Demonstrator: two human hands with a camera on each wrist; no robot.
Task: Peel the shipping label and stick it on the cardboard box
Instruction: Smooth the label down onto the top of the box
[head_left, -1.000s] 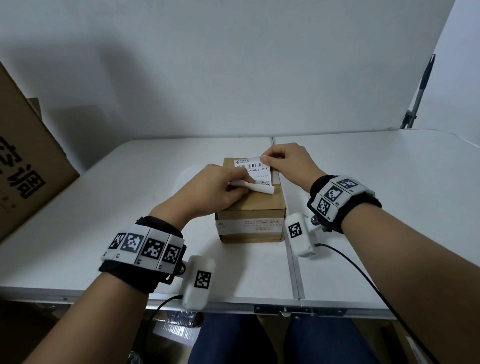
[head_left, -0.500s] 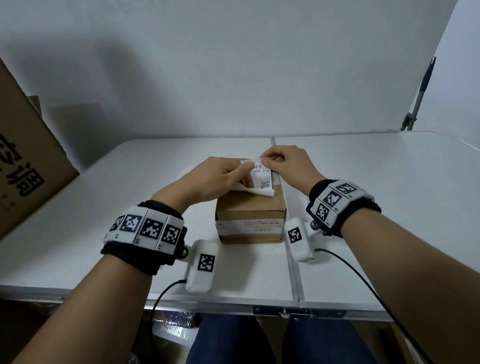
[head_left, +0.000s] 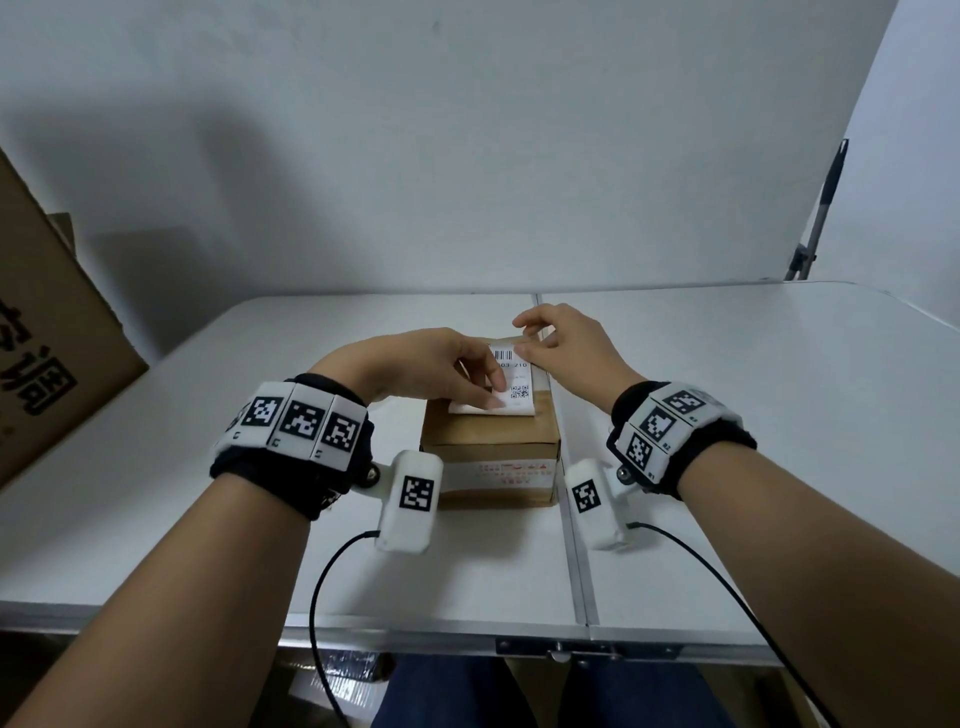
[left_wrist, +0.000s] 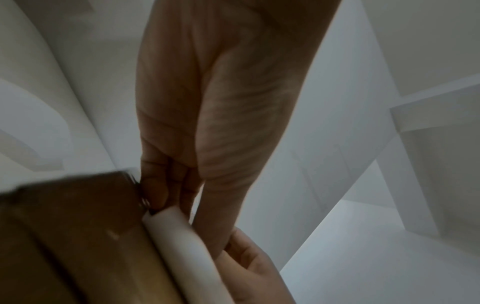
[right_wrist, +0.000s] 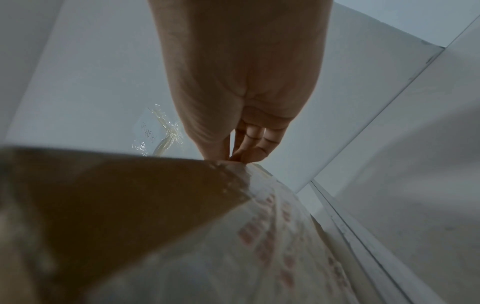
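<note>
Two hands work the shipping label (head_left: 511, 384), thin and floppy on the cardboard box (head_left: 491, 441). My left hand (head_left: 426, 366) presses flat fingers near its edge; my right hand (head_left: 563, 343) pins the far corner, fingers relaxed. I'd smooth outward, since it likely creases easily.

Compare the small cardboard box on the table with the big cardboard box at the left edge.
The small brown cardboard box stands square on the white table, while the large brown cardboard box leans tilted beside it. The small one carries a white shipping label under both hands; the large one shows bold black printed characters. The small one is fully in view, the large one cut off. Both are plain brown cardboard.
</note>
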